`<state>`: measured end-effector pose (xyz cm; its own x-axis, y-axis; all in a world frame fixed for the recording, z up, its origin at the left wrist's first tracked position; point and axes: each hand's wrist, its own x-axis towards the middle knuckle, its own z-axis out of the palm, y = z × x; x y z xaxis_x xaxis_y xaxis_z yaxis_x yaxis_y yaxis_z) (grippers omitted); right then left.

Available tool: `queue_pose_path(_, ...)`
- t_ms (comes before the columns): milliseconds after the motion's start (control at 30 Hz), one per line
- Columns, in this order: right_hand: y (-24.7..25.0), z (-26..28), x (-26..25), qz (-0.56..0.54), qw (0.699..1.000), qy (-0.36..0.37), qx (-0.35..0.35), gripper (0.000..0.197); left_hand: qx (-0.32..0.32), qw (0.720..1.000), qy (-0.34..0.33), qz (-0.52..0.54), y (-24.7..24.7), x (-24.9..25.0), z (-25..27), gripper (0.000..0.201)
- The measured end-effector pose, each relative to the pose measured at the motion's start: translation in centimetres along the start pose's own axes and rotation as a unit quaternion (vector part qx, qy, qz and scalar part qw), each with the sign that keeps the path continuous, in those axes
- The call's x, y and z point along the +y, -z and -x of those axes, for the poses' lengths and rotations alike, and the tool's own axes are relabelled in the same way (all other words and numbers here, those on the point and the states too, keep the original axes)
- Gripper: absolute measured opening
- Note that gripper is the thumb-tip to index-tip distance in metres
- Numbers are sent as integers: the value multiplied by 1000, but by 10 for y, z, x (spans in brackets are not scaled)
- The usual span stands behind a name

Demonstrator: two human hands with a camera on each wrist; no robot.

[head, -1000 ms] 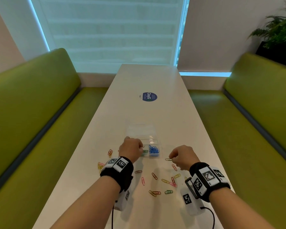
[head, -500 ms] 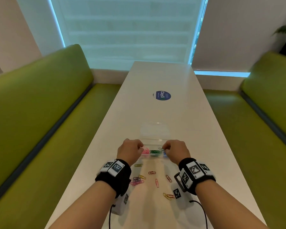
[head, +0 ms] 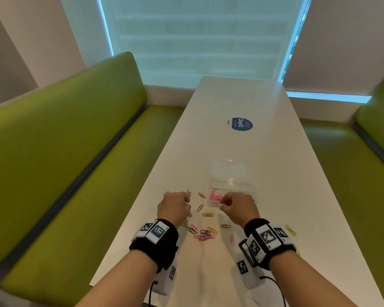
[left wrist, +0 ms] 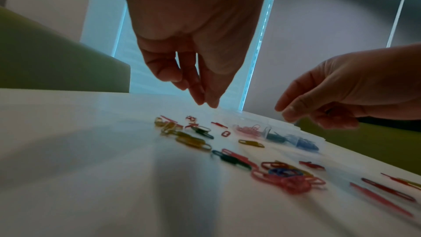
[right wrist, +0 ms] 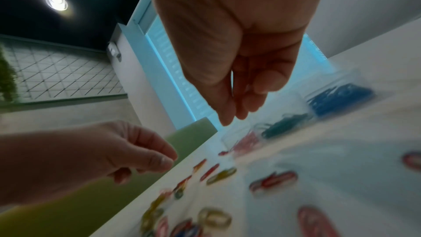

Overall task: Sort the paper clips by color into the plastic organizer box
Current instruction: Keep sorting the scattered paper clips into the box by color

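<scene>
Broadly, a long white table [head: 231, 103] runs away from the person between two green benches [head: 60, 147], with a round blue sticker [head: 242, 124] near its middle. Toward the near end of the table sits the clear plastic organizer box [head: 230, 185], lid open; its near row holds pink paper clips [head: 215, 196] in the left compartment, green ones [right wrist: 282, 127] in the next and blue ones [right wrist: 339, 98] to the right. Loose paper clips [head: 203, 233] in pink, yellow, red, green and blue lie scattered on the table between the box and the near edge, some toward the left edge. The left hand [head: 174, 207] hovers above the clips left of the box, fingers drawn narrowly together and pointing down; whether they pinch anything cannot be told. The right hand [head: 237, 207] hovers over the box's near edge beside the pink compartment, fingers loosely bunched; no clip can be made out in them through the blur.
</scene>
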<state>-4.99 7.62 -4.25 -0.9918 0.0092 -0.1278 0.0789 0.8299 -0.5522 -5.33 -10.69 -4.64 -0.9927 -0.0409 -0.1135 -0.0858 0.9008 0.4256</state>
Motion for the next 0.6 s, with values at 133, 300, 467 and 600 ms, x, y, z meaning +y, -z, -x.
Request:
queue_pose_path(133,-17,3,-8,30,999,-1,-43,23,-24,999,6,-26,-1,-11,2,26)
queue_pose_path(300,-30,4,-12,56,996,-20,-60,23,-38,999,-2,-36,-2,-17,2,28)
queue_pose_path(467,-33,3,-13,55,997,-28,-49,22,-32,999,-17,-21,-3,-20,2,24)
queue_pose_path(600,-33,4,-14,59,996,-32,-56,24,-49,998,-34,-19,-5,-17,2,25)
